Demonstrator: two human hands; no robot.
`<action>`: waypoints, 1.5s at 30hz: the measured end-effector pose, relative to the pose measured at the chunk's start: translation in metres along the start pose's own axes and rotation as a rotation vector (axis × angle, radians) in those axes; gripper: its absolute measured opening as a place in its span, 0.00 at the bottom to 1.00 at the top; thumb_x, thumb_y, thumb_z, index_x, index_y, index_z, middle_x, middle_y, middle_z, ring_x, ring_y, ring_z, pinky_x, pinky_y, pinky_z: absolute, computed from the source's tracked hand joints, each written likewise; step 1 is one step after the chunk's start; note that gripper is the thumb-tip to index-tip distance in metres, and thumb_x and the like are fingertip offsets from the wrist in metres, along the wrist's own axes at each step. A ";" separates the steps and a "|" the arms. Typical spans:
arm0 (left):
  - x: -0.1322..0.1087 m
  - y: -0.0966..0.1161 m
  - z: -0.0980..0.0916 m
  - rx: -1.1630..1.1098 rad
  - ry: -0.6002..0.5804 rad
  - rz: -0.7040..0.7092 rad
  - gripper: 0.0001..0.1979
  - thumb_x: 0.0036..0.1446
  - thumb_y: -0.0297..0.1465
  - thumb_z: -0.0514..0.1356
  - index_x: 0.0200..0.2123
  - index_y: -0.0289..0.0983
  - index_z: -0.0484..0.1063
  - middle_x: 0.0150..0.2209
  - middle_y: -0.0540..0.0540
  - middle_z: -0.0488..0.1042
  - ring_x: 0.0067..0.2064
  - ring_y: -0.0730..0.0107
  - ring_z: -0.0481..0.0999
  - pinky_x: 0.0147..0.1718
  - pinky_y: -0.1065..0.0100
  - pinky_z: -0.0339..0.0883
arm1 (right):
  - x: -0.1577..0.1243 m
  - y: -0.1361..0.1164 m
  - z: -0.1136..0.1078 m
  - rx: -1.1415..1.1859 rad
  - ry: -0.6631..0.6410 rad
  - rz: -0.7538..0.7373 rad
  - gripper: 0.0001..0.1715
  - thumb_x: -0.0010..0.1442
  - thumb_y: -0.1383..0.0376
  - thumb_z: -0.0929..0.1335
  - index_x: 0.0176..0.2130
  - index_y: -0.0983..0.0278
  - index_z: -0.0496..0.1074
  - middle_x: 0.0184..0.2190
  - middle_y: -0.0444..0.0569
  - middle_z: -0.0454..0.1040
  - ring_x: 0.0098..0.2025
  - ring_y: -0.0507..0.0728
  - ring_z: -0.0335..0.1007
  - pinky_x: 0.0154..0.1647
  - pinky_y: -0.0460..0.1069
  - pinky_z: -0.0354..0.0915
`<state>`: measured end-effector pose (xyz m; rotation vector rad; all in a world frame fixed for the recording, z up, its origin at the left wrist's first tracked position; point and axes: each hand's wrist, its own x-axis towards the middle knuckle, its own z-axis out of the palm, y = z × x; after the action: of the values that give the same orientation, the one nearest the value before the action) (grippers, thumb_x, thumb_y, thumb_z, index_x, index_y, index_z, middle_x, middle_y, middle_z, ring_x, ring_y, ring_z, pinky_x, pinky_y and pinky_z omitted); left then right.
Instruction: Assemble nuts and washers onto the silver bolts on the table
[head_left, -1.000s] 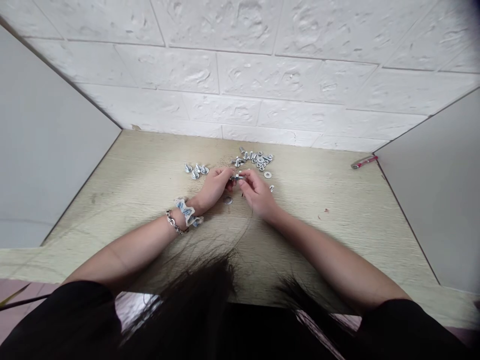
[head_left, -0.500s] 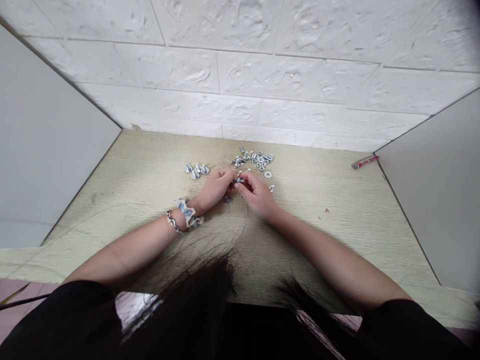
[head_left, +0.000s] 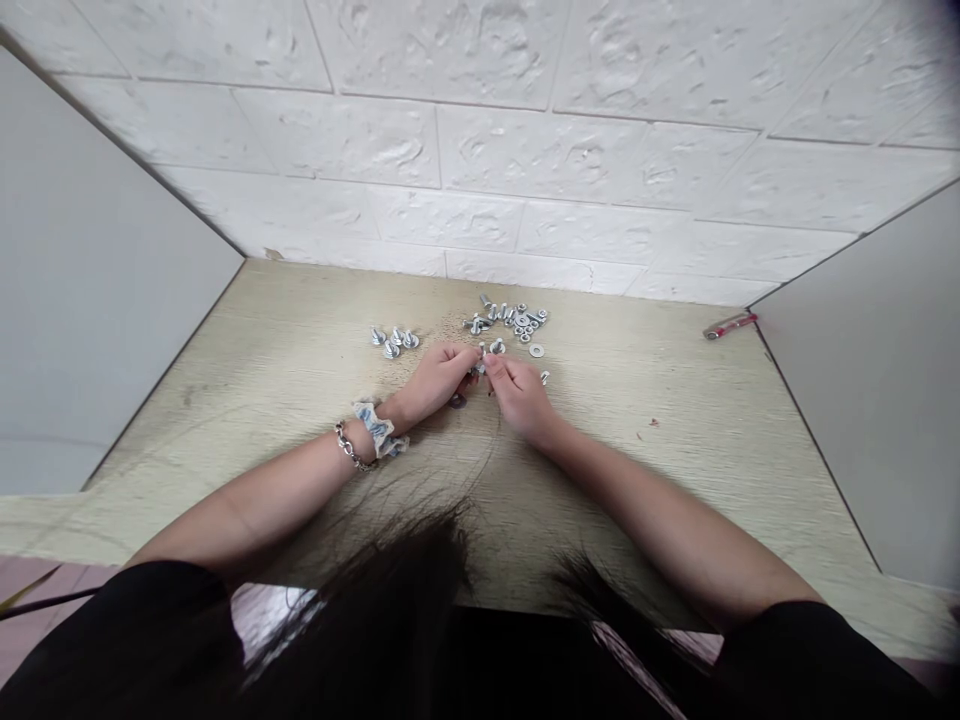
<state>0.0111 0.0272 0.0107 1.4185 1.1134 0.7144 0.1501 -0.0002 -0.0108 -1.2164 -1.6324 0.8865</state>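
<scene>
My left hand (head_left: 439, 378) is closed, thumb and fingers pinching a small silver bolt (head_left: 481, 369) over the middle of the table. From the other side my right hand (head_left: 517, 393) pinches at the same bolt, its fingertips almost meeting the left ones. Fingers hide most of the bolt, and whether a nut sits on it cannot be made out. Just behind the fingertips stands another bolt (head_left: 498, 346). Under my left hand lies a washer (head_left: 457, 400), partly covered. A loose washer (head_left: 536, 351) and a small metal piece (head_left: 545, 378) lie beside my right hand.
Behind my hands is a pile of bolts, nuts and washers (head_left: 523, 321). Several bolts with washers (head_left: 392, 350) stand grouped to the left. A red and silver tool (head_left: 730, 326) lies by the right panel (head_left: 885, 400). A white brick-patterned wall (head_left: 480, 220) closes the back.
The bolt between my fingers has turned from lying across to a less visible position. My right hand's fingers have curled in more tightly, and the bolt behind them shows more fully.
</scene>
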 end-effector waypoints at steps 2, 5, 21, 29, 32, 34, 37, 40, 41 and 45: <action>-0.001 0.000 0.000 -0.017 0.018 -0.007 0.17 0.54 0.38 0.52 0.17 0.36 0.60 0.15 0.53 0.60 0.16 0.81 0.58 0.15 0.76 0.55 | 0.000 -0.001 0.000 -0.004 -0.001 0.007 0.29 0.63 0.46 0.55 0.21 0.62 0.59 0.22 0.45 0.63 0.28 0.52 0.60 0.33 0.49 0.57; 0.000 0.000 0.000 -0.019 0.040 -0.008 0.17 0.54 0.38 0.51 0.17 0.36 0.61 0.14 0.54 0.60 0.16 0.81 0.58 0.15 0.76 0.55 | 0.000 -0.001 -0.001 -0.035 -0.026 0.017 0.27 0.63 0.46 0.55 0.23 0.62 0.60 0.22 0.44 0.63 0.29 0.53 0.60 0.33 0.49 0.56; 0.003 0.001 -0.002 -0.013 -0.040 -0.003 0.17 0.53 0.37 0.53 0.17 0.35 0.61 0.15 0.53 0.61 0.17 0.81 0.60 0.16 0.76 0.56 | 0.002 0.002 -0.002 -0.084 -0.064 -0.017 0.23 0.63 0.52 0.57 0.23 0.62 0.59 0.21 0.44 0.62 0.28 0.53 0.59 0.33 0.49 0.55; 0.001 0.002 -0.001 -0.028 -0.045 0.015 0.17 0.54 0.37 0.53 0.17 0.35 0.62 0.15 0.53 0.61 0.17 0.81 0.59 0.16 0.76 0.55 | 0.003 0.001 -0.002 -0.089 -0.054 -0.031 0.23 0.62 0.51 0.57 0.23 0.61 0.59 0.22 0.44 0.63 0.28 0.53 0.59 0.33 0.49 0.55; 0.001 0.001 -0.001 -0.027 -0.044 0.011 0.17 0.54 0.38 0.53 0.17 0.35 0.61 0.15 0.53 0.61 0.17 0.80 0.59 0.16 0.76 0.55 | 0.003 0.000 -0.002 -0.096 -0.055 -0.022 0.23 0.62 0.51 0.57 0.22 0.61 0.59 0.22 0.44 0.63 0.28 0.53 0.59 0.32 0.49 0.56; 0.002 0.000 -0.002 -0.023 -0.043 0.007 0.17 0.54 0.38 0.53 0.17 0.36 0.61 0.15 0.53 0.61 0.17 0.80 0.59 0.16 0.76 0.55 | 0.003 0.000 -0.002 -0.099 -0.056 -0.022 0.24 0.62 0.50 0.57 0.22 0.61 0.59 0.22 0.44 0.62 0.28 0.53 0.58 0.33 0.49 0.56; 0.003 -0.001 -0.002 -0.016 -0.049 0.013 0.18 0.54 0.38 0.53 0.17 0.35 0.61 0.15 0.53 0.61 0.17 0.80 0.59 0.16 0.76 0.55 | 0.002 0.001 -0.003 -0.090 -0.059 -0.026 0.25 0.63 0.50 0.57 0.22 0.62 0.59 0.22 0.44 0.63 0.28 0.53 0.59 0.33 0.49 0.56; 0.003 -0.001 -0.002 -0.012 -0.055 0.026 0.18 0.54 0.39 0.53 0.17 0.35 0.62 0.16 0.53 0.61 0.17 0.80 0.59 0.16 0.76 0.55 | 0.002 0.002 -0.003 -0.048 -0.064 -0.024 0.25 0.63 0.50 0.56 0.23 0.62 0.61 0.23 0.45 0.64 0.29 0.53 0.60 0.34 0.49 0.58; 0.003 0.000 -0.002 -0.014 -0.055 0.026 0.18 0.54 0.39 0.53 0.17 0.35 0.63 0.16 0.53 0.62 0.17 0.80 0.60 0.16 0.76 0.55 | 0.002 0.002 -0.003 -0.031 -0.064 -0.019 0.25 0.64 0.50 0.56 0.24 0.62 0.61 0.23 0.45 0.65 0.29 0.53 0.61 0.35 0.49 0.58; 0.001 0.002 -0.002 -0.026 -0.033 0.007 0.17 0.54 0.38 0.53 0.18 0.35 0.62 0.16 0.53 0.62 0.18 0.80 0.60 0.16 0.76 0.56 | 0.000 0.001 -0.002 -0.001 -0.051 0.008 0.24 0.63 0.49 0.56 0.25 0.62 0.62 0.24 0.45 0.66 0.30 0.53 0.63 0.36 0.50 0.59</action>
<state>0.0102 0.0289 0.0133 1.4077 1.0706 0.7054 0.1526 0.0005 -0.0108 -1.2106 -1.6698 0.9290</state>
